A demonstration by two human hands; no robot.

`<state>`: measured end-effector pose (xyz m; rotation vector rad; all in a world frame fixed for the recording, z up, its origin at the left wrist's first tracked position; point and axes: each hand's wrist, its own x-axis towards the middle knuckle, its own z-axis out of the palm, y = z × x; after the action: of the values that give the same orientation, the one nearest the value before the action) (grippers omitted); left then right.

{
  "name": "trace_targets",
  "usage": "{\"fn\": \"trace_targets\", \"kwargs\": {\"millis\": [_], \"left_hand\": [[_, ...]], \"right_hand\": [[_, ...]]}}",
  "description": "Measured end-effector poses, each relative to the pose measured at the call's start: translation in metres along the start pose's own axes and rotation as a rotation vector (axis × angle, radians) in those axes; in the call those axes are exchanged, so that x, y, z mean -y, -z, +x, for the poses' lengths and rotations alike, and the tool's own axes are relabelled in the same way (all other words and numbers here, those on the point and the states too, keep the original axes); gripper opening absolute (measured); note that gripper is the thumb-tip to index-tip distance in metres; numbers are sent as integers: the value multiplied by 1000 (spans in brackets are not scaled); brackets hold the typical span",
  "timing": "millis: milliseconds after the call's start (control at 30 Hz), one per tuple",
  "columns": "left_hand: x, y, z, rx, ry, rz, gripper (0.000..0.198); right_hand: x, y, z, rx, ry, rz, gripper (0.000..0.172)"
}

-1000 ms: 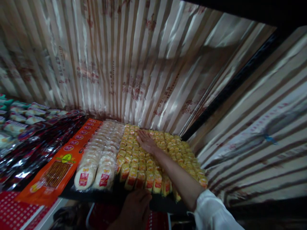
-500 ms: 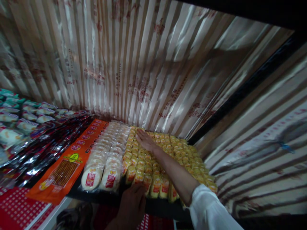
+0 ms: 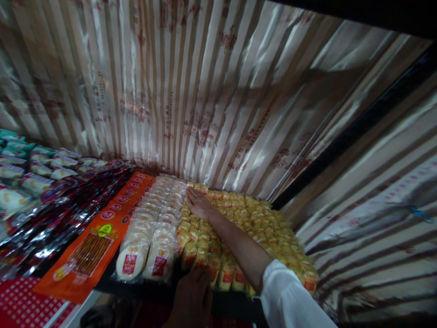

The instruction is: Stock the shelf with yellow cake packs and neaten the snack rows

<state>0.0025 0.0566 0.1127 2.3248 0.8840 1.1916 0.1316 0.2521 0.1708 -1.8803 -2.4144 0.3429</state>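
My right hand (image 3: 198, 203) lies flat on the back left of a block of small yellow-wrapped snack packs (image 3: 235, 212), its fingers stretched out next to the white crackers. The forearm crosses over the rows, in a white sleeve (image 3: 290, 296). Low in the view, in shadow, my left hand (image 3: 194, 294) rests by the shelf's front edge. Its bent fingertips touch the front yellow packs, and nothing shows in its grip. Left of the yellow block lie two rows of round white crackers (image 3: 159, 262) in clear wrap.
Beside the crackers lies an orange bag of stick snacks (image 3: 87, 255), then dark shiny packets (image 3: 64, 214) and white-green packets (image 3: 41, 168). A striped plastic curtain (image 3: 191, 91) hangs close behind. A black post (image 3: 341, 132) slants up on the right.
My right hand has slid a little left across the yellow packs, nearer the white crackers. My left hand stays at the front edge. The view has shifted slightly.
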Motion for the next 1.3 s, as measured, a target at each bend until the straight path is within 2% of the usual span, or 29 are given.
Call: {"fn": "trace_targets", "kwargs": {"millis": [133,333,567,733,933,1033,1167,1300], "left_hand": [[1,-1,1,0,-15,12,31],[4,-3,2,1,-33,13,33],[1,-6,4,-48,-31,37,29],[2,-12,3,-107,-49,64,32],[9,-16,1,-46,-73,45,30],[14,-27,-3,-91,-77,74,30],[25,-56,-14,-214,-37,96,26],[34,-74,-23,-167,-5,114,24]], "right_hand": [[-4,3,-2,-26,-1,-10,65],[-30,13,9,-90,-182,-53,64],[-39,4,12,-52,-75,-82,64],[-46,8,18,-41,-98,-90,65],[-41,7,20,-69,-87,-78,62],[-38,10,16,-101,-115,-81,62],[-34,16,22,-158,-155,-94,62],[-26,17,40,-124,-112,-78,62]]}}
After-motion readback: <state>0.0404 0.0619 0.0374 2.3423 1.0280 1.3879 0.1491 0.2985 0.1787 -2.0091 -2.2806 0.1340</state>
